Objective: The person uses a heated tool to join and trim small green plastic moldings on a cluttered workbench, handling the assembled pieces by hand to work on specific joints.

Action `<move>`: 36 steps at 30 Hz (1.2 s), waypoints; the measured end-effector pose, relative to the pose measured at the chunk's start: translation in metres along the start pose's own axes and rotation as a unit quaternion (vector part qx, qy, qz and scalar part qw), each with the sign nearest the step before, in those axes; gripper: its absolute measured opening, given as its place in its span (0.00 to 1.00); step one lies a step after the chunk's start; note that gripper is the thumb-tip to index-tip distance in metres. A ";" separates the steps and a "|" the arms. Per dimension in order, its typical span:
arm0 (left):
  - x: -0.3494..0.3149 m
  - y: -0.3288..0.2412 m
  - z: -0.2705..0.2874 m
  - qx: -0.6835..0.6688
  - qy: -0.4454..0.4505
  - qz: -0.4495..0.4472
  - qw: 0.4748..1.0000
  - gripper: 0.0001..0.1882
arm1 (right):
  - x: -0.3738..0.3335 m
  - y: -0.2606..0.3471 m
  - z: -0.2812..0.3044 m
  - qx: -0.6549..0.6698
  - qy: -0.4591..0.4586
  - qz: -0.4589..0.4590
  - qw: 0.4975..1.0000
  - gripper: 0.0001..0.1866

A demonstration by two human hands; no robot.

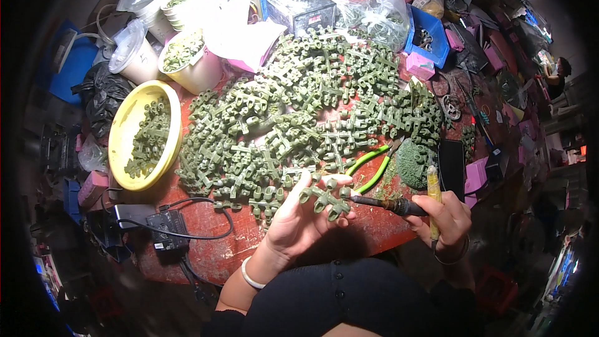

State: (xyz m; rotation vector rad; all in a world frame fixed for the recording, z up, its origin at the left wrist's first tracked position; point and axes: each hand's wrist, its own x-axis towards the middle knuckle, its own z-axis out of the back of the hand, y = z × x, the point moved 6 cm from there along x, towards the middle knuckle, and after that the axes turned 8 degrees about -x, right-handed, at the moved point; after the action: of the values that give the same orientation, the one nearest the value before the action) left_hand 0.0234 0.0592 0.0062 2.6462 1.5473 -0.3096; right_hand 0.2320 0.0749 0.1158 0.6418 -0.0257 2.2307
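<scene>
At the worn red table's (209, 240) near side, the half-open left hand (293, 221) is holding a green branched piece (325, 200); the curled right hand (450, 217) is gripping a black pen-shaped tool (396, 205) and a yellow stick (433, 190). Farther, similar green pieces (249, 123) are lying heaped.

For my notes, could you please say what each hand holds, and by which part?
Left hand: green, branched, tubular piece, by its underside. Right hand: slender dark tool, by its black handle's rear; yellow stick, by its lower half.
</scene>
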 end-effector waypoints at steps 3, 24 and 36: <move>-0.001 0.000 0.003 -0.002 0.001 -0.001 1.000 0.34 | -0.001 0.000 0.000 0.003 -0.001 -0.002 1.000 0.17; 0.001 0.000 -0.001 0.100 -0.080 -0.064 0.990 0.30 | -0.049 -0.206 -0.014 -0.209 -0.068 -0.303 0.927 0.15; 0.005 -0.001 0.002 0.062 -0.013 -0.021 0.998 0.31 | -0.008 -0.132 -0.014 -0.232 -0.108 -0.199 0.946 0.16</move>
State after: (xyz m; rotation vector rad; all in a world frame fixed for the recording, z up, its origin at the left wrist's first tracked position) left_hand 0.0248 0.0635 0.0034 2.6917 1.6281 -0.4544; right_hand 0.3238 0.1631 0.0757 0.5650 -0.4766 1.6721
